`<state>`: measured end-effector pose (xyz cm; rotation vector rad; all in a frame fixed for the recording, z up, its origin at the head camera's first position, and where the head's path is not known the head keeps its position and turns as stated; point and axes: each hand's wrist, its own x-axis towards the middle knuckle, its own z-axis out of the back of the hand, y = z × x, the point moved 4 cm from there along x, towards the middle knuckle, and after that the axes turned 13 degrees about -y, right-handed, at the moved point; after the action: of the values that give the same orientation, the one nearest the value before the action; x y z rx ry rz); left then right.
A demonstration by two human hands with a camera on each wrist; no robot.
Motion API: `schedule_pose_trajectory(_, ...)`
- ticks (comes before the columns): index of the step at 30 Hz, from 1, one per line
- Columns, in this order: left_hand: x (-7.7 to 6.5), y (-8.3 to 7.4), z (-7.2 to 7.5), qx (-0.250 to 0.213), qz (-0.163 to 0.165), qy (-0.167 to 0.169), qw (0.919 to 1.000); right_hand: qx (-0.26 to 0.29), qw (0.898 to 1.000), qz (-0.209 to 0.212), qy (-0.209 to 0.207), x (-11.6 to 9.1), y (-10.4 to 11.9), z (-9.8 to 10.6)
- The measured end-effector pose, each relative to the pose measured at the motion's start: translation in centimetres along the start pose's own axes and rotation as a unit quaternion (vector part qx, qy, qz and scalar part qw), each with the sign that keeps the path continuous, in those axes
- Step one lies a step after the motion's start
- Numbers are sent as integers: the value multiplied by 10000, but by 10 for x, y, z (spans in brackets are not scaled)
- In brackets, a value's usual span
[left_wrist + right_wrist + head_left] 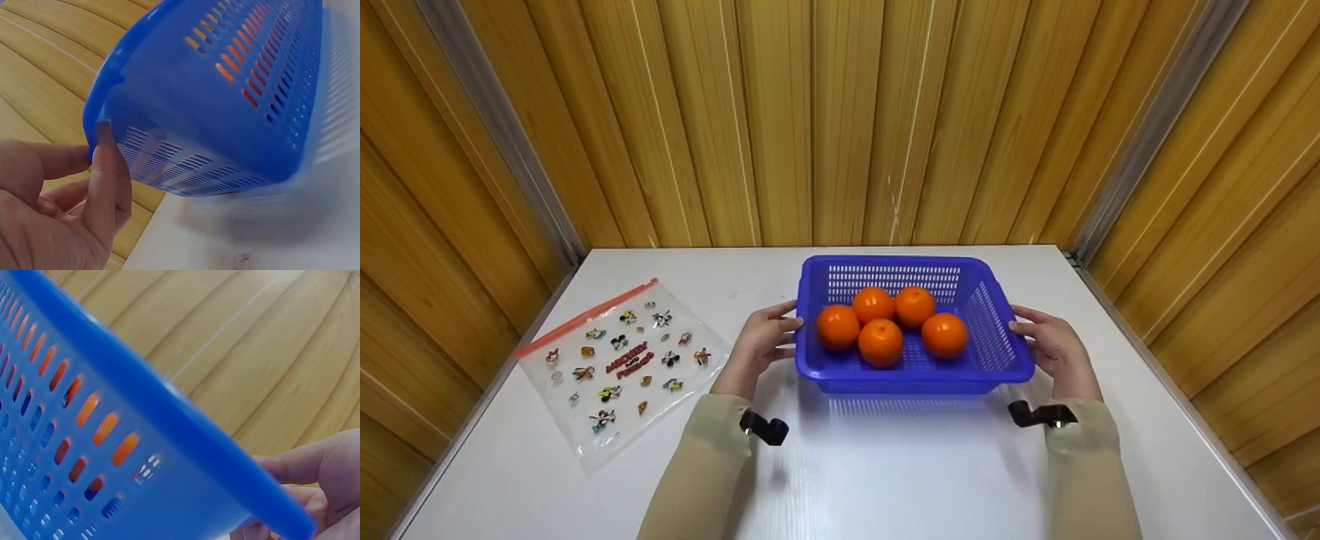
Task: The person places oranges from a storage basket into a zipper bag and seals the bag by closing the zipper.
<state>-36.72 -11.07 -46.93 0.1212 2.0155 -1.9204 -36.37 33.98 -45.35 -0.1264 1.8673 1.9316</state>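
A blue plastic basket point(900, 386) with slotted sides holds several oranges point(880, 343), grouped mostly toward its left half. My left hand point(761, 341) grips the basket's left rim, thumb on the rim and fingers under it; the left wrist view shows this hand point(73, 197) pinching the rim at a corner. On the opposite side my right hand point(1057, 349) grips the right rim. Part of the right hand point(332, 484) is hidden behind the rim in the right wrist view. Whether the basket's base touches the table cannot be told for certain.
To the left, a clear zip bag point(622, 367) with printed cartoon figures and a red zip strip lies flat on the white table point(885, 480). Wood-patterned panels point(840, 120) stand behind the table and at both sides.
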Motion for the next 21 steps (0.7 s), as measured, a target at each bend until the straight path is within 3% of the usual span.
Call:
schedule_pose_trajectory(11,-17,6,44,52,-308,-25,9995,-61,9984,541,142,-19,-9,-33)
schedule_pose_trajectory(21,-29,9,68,197,-335,40,9992,-117,9969,686,368,-30,-16,-48)
